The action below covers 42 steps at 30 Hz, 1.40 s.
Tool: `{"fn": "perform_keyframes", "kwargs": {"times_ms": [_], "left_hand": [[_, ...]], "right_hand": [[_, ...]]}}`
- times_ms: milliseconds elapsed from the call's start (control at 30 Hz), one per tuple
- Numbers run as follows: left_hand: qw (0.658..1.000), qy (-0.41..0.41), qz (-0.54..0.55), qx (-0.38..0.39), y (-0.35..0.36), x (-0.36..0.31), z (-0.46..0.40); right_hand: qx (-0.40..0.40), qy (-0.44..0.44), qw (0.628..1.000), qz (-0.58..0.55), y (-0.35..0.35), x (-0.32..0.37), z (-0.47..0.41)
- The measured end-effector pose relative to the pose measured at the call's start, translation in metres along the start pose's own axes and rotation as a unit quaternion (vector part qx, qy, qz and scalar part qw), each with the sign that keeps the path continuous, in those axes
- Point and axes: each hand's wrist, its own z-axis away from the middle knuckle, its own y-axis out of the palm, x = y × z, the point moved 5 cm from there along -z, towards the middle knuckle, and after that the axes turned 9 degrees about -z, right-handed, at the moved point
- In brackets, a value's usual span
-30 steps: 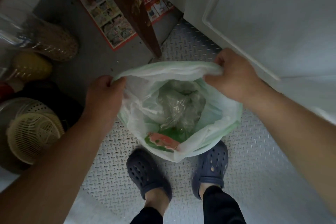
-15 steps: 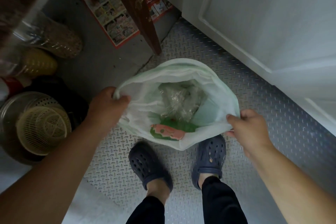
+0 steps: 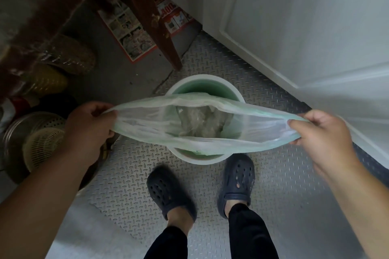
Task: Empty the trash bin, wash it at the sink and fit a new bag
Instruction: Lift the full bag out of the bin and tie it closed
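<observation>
Stretching thin translucent green bag point(image 3: 147, 130) flat, both hands, over round bin point(image 3: 219, 86)

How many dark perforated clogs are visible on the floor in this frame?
2. One dark perforated rubber clog is on the person's left foot, just below the bin; the other clog is on the right foot, beside it. Both stand on the grey diamond-plate metal floor.

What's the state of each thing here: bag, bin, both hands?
Trash bag: mouth stretched wide and open, trash inside, bottom in the bin.
Trash bin: upright on the floor, rim bare.
Left hand: shut on the bag's left edge.
Right hand: shut on the bag's right edge.
Cabinet door: closed.
</observation>
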Motion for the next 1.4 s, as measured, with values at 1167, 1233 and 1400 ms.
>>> {"fn": "perform_keyframes", "kwargs": {"times_ms": [1167,1233,1400], "left_hand": [[0.859,-0.183,0.47,0.082,0.11,-0.037,-0.02],[0.837,-0.192,0.505,0.085,0.111,-0.039,-0.016],[0.794,-0.252,0.55,0.054,0.109,-0.024,-0.012]], "right_hand": [[0.167,-0.044,0.952,-0.252,0.159,0.003,-0.022],[0.168,0.028,0.923,-0.346,0.166,0.003,-0.019],[0.168,0.13,0.846,-0.488,0.161,0.004,-0.018]]}}
